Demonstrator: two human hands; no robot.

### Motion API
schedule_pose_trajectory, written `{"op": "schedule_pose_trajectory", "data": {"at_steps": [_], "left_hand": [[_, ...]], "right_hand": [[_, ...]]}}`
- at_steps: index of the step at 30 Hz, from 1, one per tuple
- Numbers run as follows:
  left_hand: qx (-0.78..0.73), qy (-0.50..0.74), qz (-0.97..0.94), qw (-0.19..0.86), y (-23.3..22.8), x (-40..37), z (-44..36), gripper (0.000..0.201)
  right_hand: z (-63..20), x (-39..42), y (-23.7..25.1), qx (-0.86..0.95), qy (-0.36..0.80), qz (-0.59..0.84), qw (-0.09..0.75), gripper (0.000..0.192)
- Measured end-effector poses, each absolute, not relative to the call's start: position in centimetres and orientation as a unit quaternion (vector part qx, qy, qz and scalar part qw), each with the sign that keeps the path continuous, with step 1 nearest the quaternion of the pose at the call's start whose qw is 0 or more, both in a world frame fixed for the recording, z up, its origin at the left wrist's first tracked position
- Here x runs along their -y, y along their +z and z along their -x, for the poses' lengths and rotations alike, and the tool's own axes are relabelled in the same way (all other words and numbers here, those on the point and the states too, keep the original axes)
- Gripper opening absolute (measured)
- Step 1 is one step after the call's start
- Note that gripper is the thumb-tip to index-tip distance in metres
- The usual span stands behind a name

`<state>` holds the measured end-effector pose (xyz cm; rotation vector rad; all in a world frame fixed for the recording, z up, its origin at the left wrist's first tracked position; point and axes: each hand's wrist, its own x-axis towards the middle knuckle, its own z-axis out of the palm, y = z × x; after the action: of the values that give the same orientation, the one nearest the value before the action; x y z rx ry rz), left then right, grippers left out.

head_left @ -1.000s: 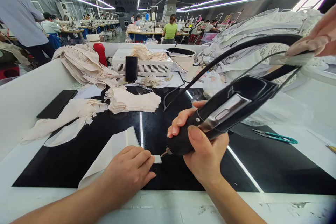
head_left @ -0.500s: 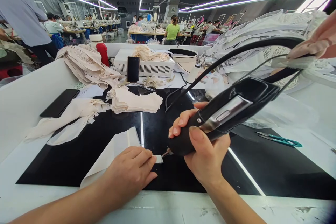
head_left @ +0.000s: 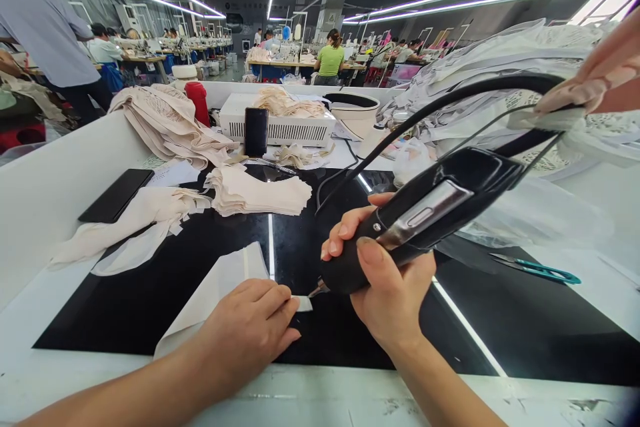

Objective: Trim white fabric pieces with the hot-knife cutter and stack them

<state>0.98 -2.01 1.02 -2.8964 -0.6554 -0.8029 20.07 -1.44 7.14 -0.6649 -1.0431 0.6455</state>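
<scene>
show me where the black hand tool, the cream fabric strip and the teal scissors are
black hand tool [head_left: 430, 217]: head view, on its silver side panel.
cream fabric strip [head_left: 220, 280]: head view, on the flat part ahead of the left hand [head_left: 250, 327].
teal scissors [head_left: 550, 272]: head view, on the teal handle.

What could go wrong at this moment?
The tool tip meets the fabric strip right beside the left hand fingertips, so a slip might catch them. The cord arcs over the table toward another person's hand and might snag, jerking the right hand.
</scene>
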Motion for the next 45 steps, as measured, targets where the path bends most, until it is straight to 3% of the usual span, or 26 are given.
{"op": "schedule_pose_trajectory", "data": {"at_steps": [45], "left_hand": [[0.215,-0.237,0.946,0.044,0.7,1.4,-0.9,0.021]], "right_hand": [[-20.1,2.0,7.5,0.486,0.299,0.332,0.751,0.034]]}}
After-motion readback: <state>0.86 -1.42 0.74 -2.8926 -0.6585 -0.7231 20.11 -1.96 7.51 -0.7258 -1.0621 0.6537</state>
